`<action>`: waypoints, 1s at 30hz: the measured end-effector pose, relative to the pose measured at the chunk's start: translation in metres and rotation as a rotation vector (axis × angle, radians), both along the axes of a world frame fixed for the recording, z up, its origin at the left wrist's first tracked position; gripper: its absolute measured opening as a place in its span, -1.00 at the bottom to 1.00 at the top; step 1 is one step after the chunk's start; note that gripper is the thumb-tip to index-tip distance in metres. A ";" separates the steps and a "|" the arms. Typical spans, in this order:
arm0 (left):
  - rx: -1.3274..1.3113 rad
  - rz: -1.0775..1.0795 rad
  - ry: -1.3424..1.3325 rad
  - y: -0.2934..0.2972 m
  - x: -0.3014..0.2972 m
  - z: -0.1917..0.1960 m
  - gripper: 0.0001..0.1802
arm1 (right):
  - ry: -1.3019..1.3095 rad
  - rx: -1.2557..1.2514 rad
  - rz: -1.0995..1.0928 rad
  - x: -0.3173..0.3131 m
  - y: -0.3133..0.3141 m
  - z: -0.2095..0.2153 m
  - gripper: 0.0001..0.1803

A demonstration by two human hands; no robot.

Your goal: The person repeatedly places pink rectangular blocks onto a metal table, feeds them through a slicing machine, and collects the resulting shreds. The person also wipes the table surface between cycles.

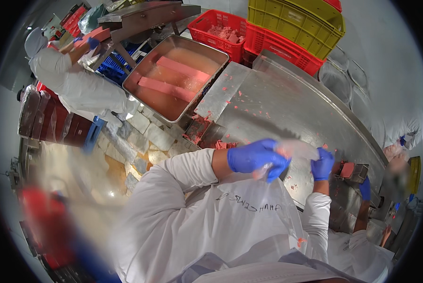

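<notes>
Both hands in blue gloves held one clear plastic bag (294,150) between them, just above the near edge of the steel worktop (287,106). Left hand (254,157) was clenched on the bag's left end, fingers wrapped under it; right hand (322,163) pinched the bag's right end, fingers narrow. The bag's long axis ran left to right, roughly along the worktop's near edge, stretched between the two hands. Both hands touched it; the left one gripped more of it. What was inside the bag, if anything, was too blurred to tell.

Pink meat scraps (249,104) lay scattered over the worktop's middle. A small pile of meat trimmings (223,144) sat at the near left corner, just left of the left hand. At the far left corner stood a steel tray (147,63) of pinkish liquid with two long pink meat slabs (180,68) lying in it. Red crates (221,26) and a yellow crate (291,21) stood at the far edge. A co-worker's blue-gloved hand (365,187) rested near a small steel mould (353,172) just right of the right hand. Another person in white (74,80) worked well apart, at far left.
</notes>
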State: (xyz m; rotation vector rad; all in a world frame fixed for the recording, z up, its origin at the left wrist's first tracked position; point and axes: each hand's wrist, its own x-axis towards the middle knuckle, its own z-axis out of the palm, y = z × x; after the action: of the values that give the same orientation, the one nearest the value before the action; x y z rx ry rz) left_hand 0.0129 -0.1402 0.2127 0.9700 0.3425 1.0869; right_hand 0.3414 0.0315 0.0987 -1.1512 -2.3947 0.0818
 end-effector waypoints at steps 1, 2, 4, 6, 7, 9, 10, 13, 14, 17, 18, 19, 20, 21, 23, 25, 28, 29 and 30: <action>-0.017 -0.004 -0.222 0.002 -0.001 0.010 -0.68 | -0.006 -0.130 -0.005 0.003 -0.010 -0.017 -0.87; 0.435 0.441 0.067 0.013 -0.005 0.024 -0.70 | 0.036 -0.063 0.014 0.004 -0.027 -0.044 -0.87; 0.582 1.018 0.355 0.033 -0.017 0.026 -0.74 | -0.183 -0.206 0.054 -0.011 -0.062 -0.063 -0.85; 0.317 1.059 0.764 0.047 -0.053 -0.022 -0.76 | -0.125 -0.177 0.180 -0.034 -0.087 -0.029 -0.83; 0.341 0.950 1.193 0.053 -0.089 -0.059 -0.76 | -0.070 -0.077 0.163 -0.036 -0.087 -0.002 -0.83; 0.312 0.419 1.817 0.056 -0.102 -0.065 -0.69 | 0.034 0.121 0.070 -0.033 -0.078 0.043 -0.83; 0.255 0.032 1.997 0.051 -0.088 -0.040 -0.61 | 0.049 0.102 0.006 -0.025 -0.068 0.047 -0.81; -0.013 -0.522 1.098 0.028 -0.057 -0.001 -0.37 | 0.054 -0.046 -0.105 0.003 -0.031 0.044 -0.74; 0.013 -0.560 0.662 0.027 -0.059 -0.008 -0.34 | 0.036 -0.162 -0.094 0.006 -0.024 0.021 -0.70; 0.316 0.038 0.397 0.039 -0.040 -0.009 -0.29 | 0.052 -0.347 0.047 -0.003 -0.051 -0.034 -0.60; 0.448 0.360 0.470 0.045 -0.030 -0.003 -0.27 | 0.196 -0.572 0.220 -0.018 -0.069 -0.028 -0.57; 0.573 0.685 0.525 0.051 -0.018 0.002 -0.26 | 0.171 -0.721 0.432 -0.030 -0.076 -0.001 -0.56; 0.622 0.740 0.699 0.057 -0.014 -0.006 -0.26 | 0.352 -0.795 0.530 -0.037 -0.087 0.025 -0.61; 0.672 0.792 0.876 0.062 -0.009 -0.013 -0.25 | 0.610 -1.113 0.441 -0.033 -0.094 0.029 -0.52; 0.613 0.294 1.482 0.064 -0.027 -0.059 -0.26 | 0.913 -1.164 0.367 -0.048 -0.096 0.062 -0.39; 0.173 0.142 1.240 0.059 0.002 -0.075 -0.24 | 0.928 -1.173 0.355 -0.045 -0.087 0.050 -0.25; -0.166 0.085 0.843 0.049 0.040 -0.092 -0.25 | 1.021 -1.303 0.464 -0.054 -0.098 0.029 -0.07; -0.190 0.038 0.727 0.056 0.043 -0.101 -0.28 | 0.971 -1.368 0.369 -0.060 -0.105 0.027 -0.01; -0.216 -0.005 0.611 0.057 0.048 -0.107 -0.30 | 0.939 -1.263 0.456 -0.063 -0.113 0.026 -0.01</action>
State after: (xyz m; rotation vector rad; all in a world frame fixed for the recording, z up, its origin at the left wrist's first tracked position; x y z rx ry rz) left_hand 0.0610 -0.0831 0.1055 1.0907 0.9343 0.7085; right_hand 0.2780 -0.0815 0.1249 -0.6187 -1.5116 1.9708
